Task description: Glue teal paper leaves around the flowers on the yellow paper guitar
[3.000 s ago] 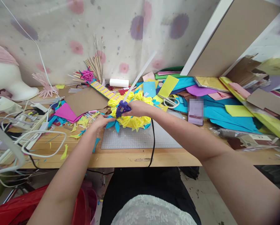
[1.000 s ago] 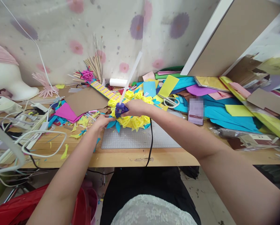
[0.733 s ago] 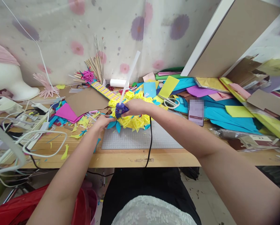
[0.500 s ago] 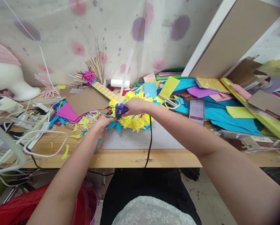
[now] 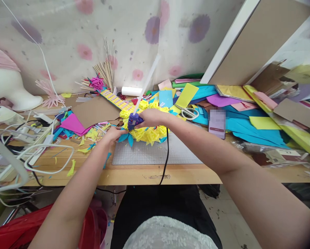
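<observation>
My right hand (image 5: 151, 118) is wrapped round a dark blue hot glue gun (image 5: 134, 121), with a long pale glue stick (image 5: 147, 83) rising from its back end. The gun points down at the left side of a guitar-shaped craft (image 5: 153, 136) covered in yellow paper flowers. Its striped neck (image 5: 115, 99) reaches back to a magenta paper cluster (image 5: 97, 83). My left hand (image 5: 113, 133) pinches the craft's left edge, beside blue paper leaves (image 5: 130, 139); its fingertips are partly hidden. Under the craft lies a grey cutting mat (image 5: 141, 155).
Scissors (image 5: 190, 113), a phone (image 5: 217, 123) and stacked coloured paper (image 5: 255, 129) lie to the right. Brown cardboard (image 5: 95, 112), paper scraps (image 5: 71, 168) and white cables (image 5: 53, 169) cover the left. The gun's black cord (image 5: 166, 159) hangs over the table edge (image 5: 191, 174).
The glue gun has tilted, so the top of its stick has swung to the right. Both hands keep almost the same place; the whole view has shifted slightly.
</observation>
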Demonstrator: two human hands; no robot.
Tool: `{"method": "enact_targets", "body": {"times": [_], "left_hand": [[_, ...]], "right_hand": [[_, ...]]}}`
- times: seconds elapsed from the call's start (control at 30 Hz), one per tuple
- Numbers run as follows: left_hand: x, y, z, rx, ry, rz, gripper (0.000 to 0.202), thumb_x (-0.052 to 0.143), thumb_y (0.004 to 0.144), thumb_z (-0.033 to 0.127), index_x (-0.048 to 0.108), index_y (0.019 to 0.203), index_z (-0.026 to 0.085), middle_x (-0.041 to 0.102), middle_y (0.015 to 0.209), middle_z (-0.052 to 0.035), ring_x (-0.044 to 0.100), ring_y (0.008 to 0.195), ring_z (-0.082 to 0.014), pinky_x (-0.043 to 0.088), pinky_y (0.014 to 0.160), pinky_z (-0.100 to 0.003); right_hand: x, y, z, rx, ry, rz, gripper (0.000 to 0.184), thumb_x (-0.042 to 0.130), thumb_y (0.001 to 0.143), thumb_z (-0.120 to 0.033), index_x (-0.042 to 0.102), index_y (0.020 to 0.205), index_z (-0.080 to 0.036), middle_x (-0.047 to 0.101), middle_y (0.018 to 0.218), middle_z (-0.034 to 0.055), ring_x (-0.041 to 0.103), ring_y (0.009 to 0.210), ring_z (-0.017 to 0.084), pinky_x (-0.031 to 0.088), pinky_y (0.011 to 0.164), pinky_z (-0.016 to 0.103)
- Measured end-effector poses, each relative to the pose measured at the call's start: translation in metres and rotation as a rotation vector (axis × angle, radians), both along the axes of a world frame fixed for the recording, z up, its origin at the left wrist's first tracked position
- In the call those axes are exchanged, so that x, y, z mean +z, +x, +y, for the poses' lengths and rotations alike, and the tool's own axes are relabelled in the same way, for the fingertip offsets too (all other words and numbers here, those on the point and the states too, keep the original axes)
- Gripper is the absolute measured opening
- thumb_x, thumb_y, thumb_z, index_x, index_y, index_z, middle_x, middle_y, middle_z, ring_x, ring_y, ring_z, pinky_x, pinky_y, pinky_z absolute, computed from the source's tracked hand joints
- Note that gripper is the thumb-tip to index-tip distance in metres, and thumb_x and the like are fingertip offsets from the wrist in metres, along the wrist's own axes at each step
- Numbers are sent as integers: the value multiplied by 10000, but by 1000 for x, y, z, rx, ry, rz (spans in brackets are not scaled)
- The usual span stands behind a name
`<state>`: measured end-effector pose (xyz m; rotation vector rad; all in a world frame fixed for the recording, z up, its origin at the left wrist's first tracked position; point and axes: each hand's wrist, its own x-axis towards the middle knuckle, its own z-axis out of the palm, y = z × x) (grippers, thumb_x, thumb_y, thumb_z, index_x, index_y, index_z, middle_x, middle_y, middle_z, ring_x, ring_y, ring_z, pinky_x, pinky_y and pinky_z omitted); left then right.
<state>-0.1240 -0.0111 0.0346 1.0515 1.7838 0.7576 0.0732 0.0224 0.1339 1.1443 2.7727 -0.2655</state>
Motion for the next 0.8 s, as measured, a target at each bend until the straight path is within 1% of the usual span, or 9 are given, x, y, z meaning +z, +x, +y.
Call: {"method": "enact_targets", "body": {"times": [0.2,0.33,0.43,0.57,0.7,0.8], "left_hand": [[0,0,0,-9,0,7,265,776,527,257,589,670,136,448,413,53,337,350,-66,222,378,-215],[0,0,0,-14,5,9,260,776,518,258,589,648,134,458,425,47,359,364,-69,246,387,-216],[0,0,0,-8,4,23,221,747,550,252,582,643,138,464,423,41,367,366,-76,251,383,-217],[0,0,-2,-23,19,5,184,706,592,253,560,610,142,437,389,41,348,350,-76,241,374,-217],[-1,-1,-3,-24,13,-53,246,753,528,256,581,657,136,479,428,35,367,364,-76,245,376,-217],[0,0,-2,-21,14,-40,269,772,507,263,587,653,134,475,424,35,368,363,-77,240,378,-219]], "right_hand": [[-6,0,2,-10,22,-3,460,523,797,-559,640,1076,-212,691,994,76,619,866,212,336,629,252],[-8,-1,1,-20,34,-2,465,521,795,-567,639,1076,-217,691,986,77,620,873,219,339,626,256],[-8,-2,0,-12,43,-6,462,518,795,-569,640,1069,-217,694,971,79,623,877,226,344,629,261],[-7,-2,0,-14,45,-9,451,523,789,-560,641,1063,-222,696,961,79,625,870,230,342,624,263],[-8,-1,0,-22,28,1,456,520,785,-560,647,1058,-217,698,939,82,626,857,230,333,605,264],[-9,0,1,-23,20,3,460,517,786,-564,652,1053,-214,700,927,80,626,857,228,334,601,261]]}}
